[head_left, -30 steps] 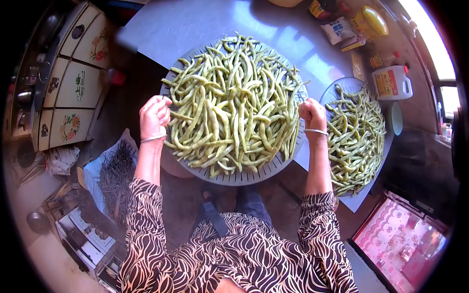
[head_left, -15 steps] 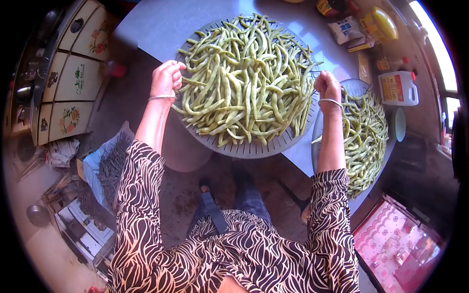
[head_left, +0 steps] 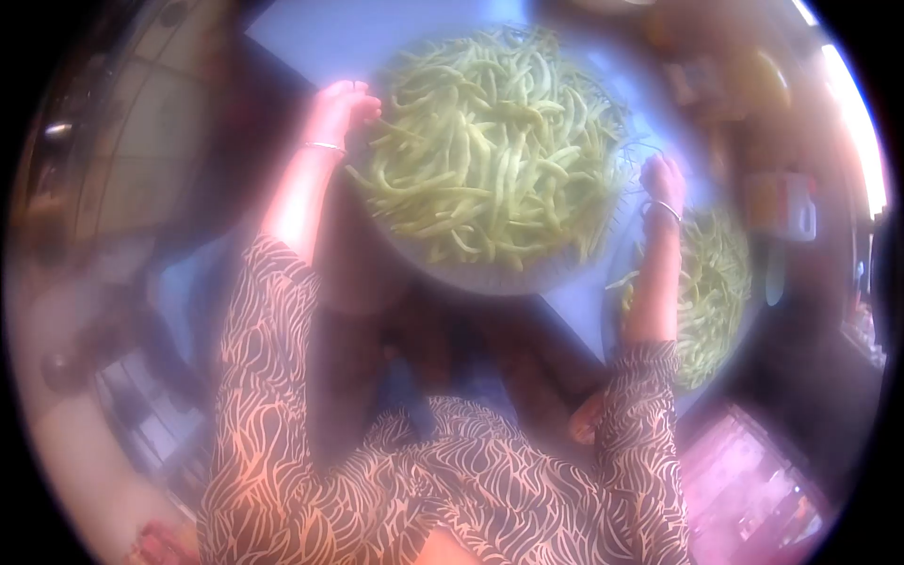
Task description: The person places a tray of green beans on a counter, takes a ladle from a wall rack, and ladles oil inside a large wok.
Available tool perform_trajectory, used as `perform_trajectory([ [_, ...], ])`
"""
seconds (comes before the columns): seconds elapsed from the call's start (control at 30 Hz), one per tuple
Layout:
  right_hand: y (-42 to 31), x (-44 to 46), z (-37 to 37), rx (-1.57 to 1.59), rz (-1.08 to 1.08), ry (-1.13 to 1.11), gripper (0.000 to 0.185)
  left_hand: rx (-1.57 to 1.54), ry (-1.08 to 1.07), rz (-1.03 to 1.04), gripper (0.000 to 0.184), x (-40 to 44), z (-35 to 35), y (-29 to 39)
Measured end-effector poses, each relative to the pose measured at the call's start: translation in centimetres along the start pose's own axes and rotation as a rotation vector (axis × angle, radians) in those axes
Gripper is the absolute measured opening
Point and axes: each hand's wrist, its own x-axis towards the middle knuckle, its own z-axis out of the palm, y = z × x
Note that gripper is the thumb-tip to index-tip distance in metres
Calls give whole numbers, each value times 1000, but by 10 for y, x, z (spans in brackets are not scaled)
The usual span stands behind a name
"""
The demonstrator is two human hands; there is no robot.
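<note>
A haze blurs the whole view. A large round slatted tray (head_left: 471, 282) stands on the table, heaped with green beans (head_left: 499, 151). My left hand (head_left: 345, 108) is at the tray's left side, its fingers curled closed close to the rim; what they hold, if anything, is hidden. Just beyond the right rim is my right hand (head_left: 665, 179), closed, with thin dark strands near its fingertips. I cannot tell whether it grips them. Below my right hand, a second tray of green beans (head_left: 716, 292) is partly covered by my right forearm.
The bluish table (head_left: 306, 42) has a corner at the upper left. A white jug (head_left: 799, 207) and a yellow container (head_left: 767, 85) stand blurred along the right side. A pink patterned surface (head_left: 744, 480) lies at the lower right. Pale cabinets (head_left: 137, 122) line the left.
The view has turned slightly and become hazy. My left hand has shifted up and slightly right in view; my right hand has moved right, a little away from the large tray's rim.
</note>
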Motion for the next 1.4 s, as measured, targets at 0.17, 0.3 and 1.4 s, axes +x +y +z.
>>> perform_trajectory([
  [0.17,21,9,-8,-201,-144,8,21,17,49,-15,45,-14,-24,-13],
  [0.3,20,-1,-6,-591,-271,-4,34,30,90,1,55,-48,-52,-18],
  [1.4,167,-744,48,-463,-654,-1566,10,-195,78,-139,60,-923,-48,-368],
])
